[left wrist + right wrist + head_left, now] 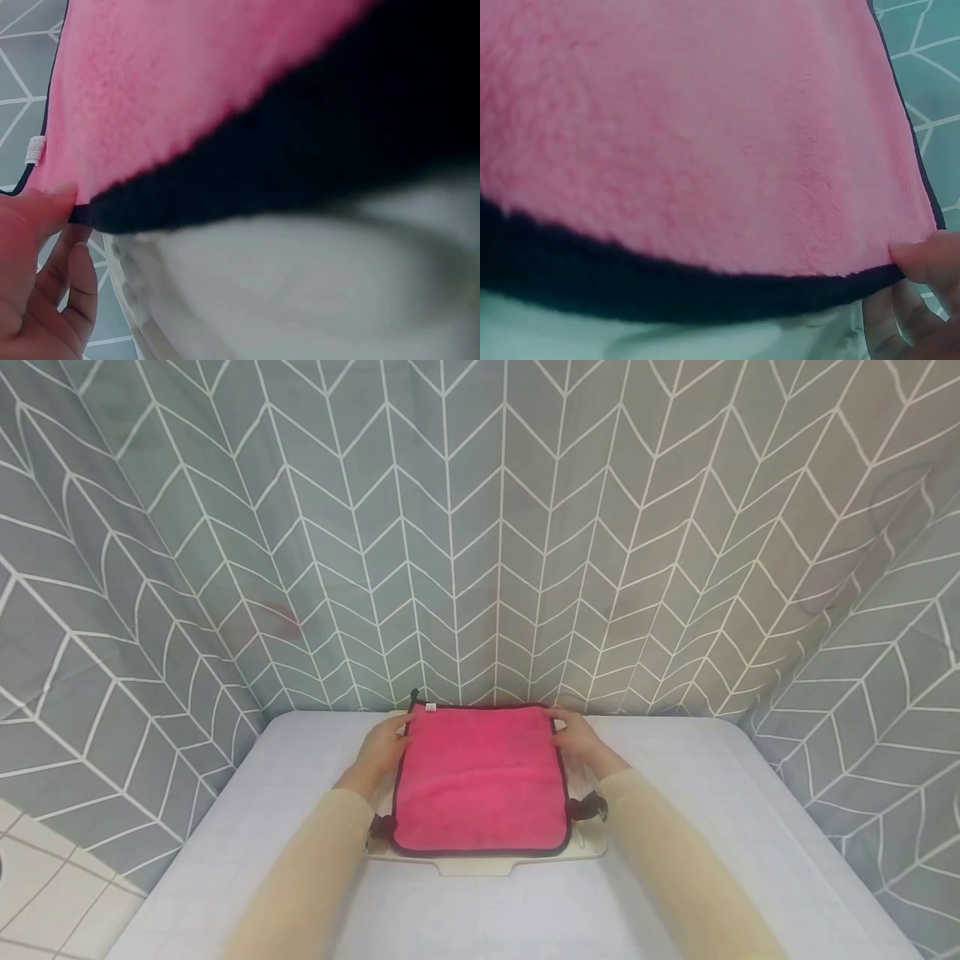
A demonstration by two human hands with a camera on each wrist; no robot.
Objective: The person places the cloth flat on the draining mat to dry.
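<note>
A bright pink plush cloth (480, 777) with a dark edge band lies spread over a pale plastic tray-like board (474, 866). My left hand (384, 745) is at the cloth's far left side. In the left wrist view, the thumb and fingers of that hand (37, 262) pinch the dark border near a small white label (35, 150). At the far right side is my right hand (579, 739). Its thumb and fingers (919, 292) pinch the border near a corner in the right wrist view. Most of the board is hidden under the cloth.
Dark straps or clips (587, 807) stick out at both near sides of the cloth. Everything stands on a table with a white cover (225, 877). A grey curtain with white chevron lines (480, 527) hangs behind and along both sides. Floor tiles (45, 893) show at lower left.
</note>
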